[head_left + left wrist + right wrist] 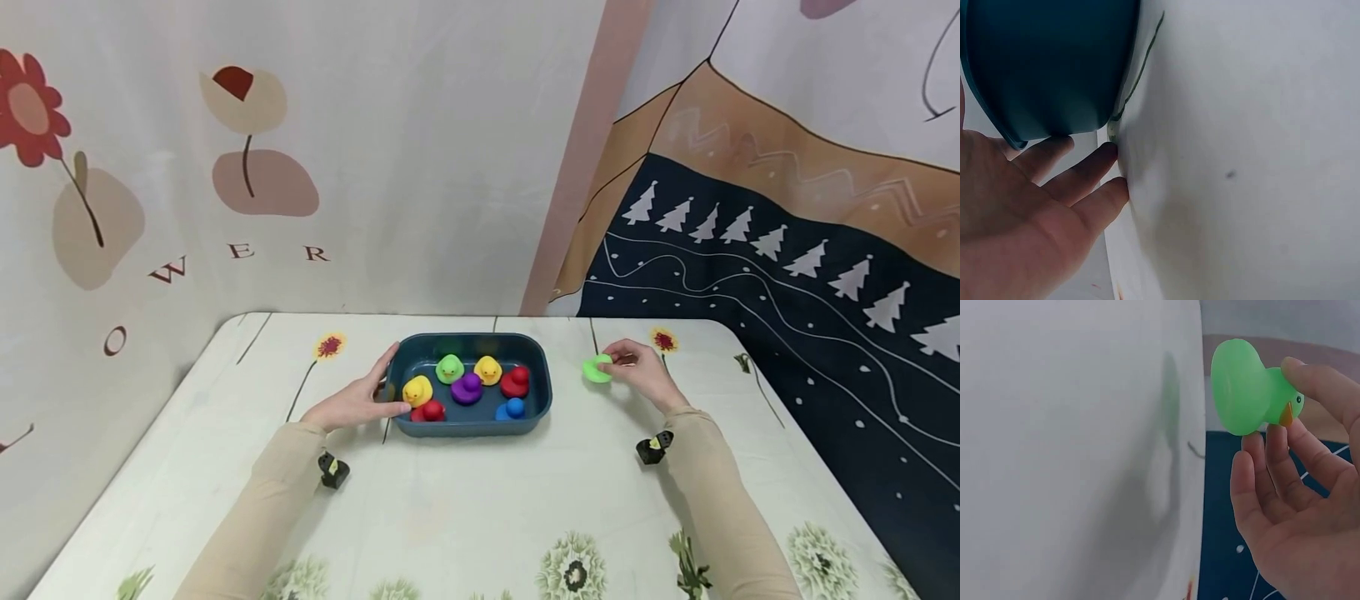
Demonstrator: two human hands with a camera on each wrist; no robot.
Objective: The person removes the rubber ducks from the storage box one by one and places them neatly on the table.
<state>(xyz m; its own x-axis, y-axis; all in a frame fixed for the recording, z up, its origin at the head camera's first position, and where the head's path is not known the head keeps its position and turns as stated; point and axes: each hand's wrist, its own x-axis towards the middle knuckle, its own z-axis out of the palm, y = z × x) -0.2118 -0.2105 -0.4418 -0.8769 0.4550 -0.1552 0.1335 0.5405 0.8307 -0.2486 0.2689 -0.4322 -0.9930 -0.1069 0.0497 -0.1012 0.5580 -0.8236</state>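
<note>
A dark blue tray (pixel 468 429) stands on the table, with several rubber ducks inside in green, yellow, purple, red and blue. At its left end, my left hand (pixel 358 403) holds the tray, its thumb over the rim near a yellow duck (pixel 417 391) and a red duck (pixel 429 411). From the left wrist view, fingers (pixel 1088 175) lie against and below the tray's outer wall (pixel 1054 69). Right of the tray, my right hand (pixel 637 369) pinches a light green rubber duck (pixel 1241 390) by its head between thumb and fingers, above the table.
A white cloth printed with flowers covers the table (pixel 480 508). Behind it hangs a pale printed curtain (pixel 435 167); to the right is a dark blue cloth with white trees (pixel 825 333). Small black devices sit on both wrists.
</note>
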